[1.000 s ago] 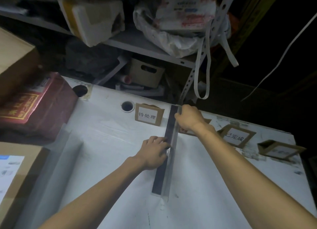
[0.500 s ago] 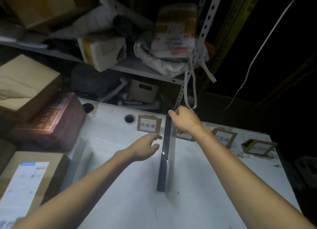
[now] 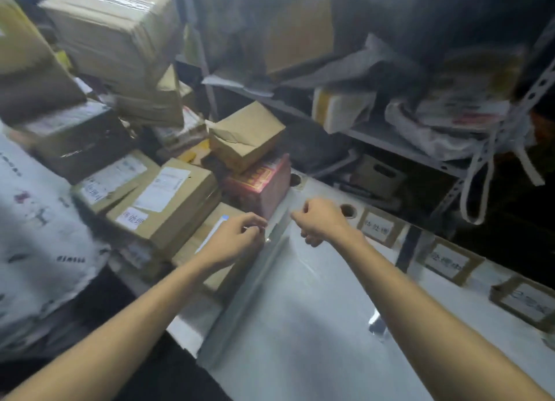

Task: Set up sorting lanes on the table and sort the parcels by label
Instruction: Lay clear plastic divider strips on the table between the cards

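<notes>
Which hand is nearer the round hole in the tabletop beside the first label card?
Right. The right hand is just left of the hole; the left hand is farther left, by the parcels.

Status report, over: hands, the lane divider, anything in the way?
Left hand at far end of grey strip, grip unclear. Right hand beside it, loosely curled, empty. Strip lies along left edge of table. Red box crowds its far end.

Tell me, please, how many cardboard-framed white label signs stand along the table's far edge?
3: first sign beside the round hole, second sign right of the dark divider strip, third sign near the picture's right edge. More may lie beyond.
</notes>
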`<state>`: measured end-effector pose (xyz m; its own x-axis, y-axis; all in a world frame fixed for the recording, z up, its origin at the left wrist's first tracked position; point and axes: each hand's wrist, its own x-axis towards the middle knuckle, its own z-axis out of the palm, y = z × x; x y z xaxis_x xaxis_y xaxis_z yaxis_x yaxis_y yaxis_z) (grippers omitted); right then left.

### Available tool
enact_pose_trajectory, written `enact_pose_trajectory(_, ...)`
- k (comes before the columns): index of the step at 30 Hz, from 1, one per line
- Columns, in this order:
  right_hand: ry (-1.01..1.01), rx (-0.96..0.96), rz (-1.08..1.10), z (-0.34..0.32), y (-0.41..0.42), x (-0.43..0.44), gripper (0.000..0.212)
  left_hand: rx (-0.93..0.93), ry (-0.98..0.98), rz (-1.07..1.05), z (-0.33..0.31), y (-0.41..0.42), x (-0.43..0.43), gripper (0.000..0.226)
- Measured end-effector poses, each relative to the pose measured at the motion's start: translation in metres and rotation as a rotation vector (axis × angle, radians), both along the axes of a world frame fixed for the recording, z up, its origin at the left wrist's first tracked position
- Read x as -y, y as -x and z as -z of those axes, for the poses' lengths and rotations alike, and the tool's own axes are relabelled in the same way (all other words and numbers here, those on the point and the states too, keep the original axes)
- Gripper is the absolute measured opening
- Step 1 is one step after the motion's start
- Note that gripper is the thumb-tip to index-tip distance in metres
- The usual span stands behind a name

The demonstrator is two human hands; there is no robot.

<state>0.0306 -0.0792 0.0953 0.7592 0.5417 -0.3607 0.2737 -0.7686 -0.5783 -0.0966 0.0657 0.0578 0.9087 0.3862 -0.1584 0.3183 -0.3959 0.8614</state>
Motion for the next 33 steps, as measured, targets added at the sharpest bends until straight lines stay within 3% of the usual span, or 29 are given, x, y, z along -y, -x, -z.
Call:
enact_pose_trajectory(3, 0.098, 0.034, -0.073, 0.028, 0.032, -0.032, 0.039, -0.028, 0.091, -0.094, 0.018, 0.029, -0.016, 0.031)
enact_pose_trajectory(7, 0.255, 0.087, -0.130, 0.061, 0.069, -0.060, 0.048, -0.068, 0.129, -0.091, 0.044, 0.057, -0.024, 0.022)
enact_pose_trajectory(13, 0.341, 0.162, -0.105, 0.068, 0.085, -0.076, 0.029, -0.106, 0.093, 0.004, 0.059, 0.082, -0.033, 0.029)
enact_pose_trajectory(19, 0.241, 0.099, 0.019, 0.048, 0.092, -0.083, 0.015, -0.100, 0.076, 0.068, 0.043, 0.080, -0.049, 0.027)
enact_pose_trajectory(28, 0.074, 0.201, 0.138, -0.062, 0.071, -0.057, 0.045, 0.000, -0.123, 0.209, -0.003, 0.041, -0.040, 0.034)
enact_pose_trajectory(33, -0.077, 0.333, 0.320, -0.098, 0.065, 0.010, 0.025, 0.111, -0.215, 0.342, -0.019, -0.003, 0.022, 0.036)
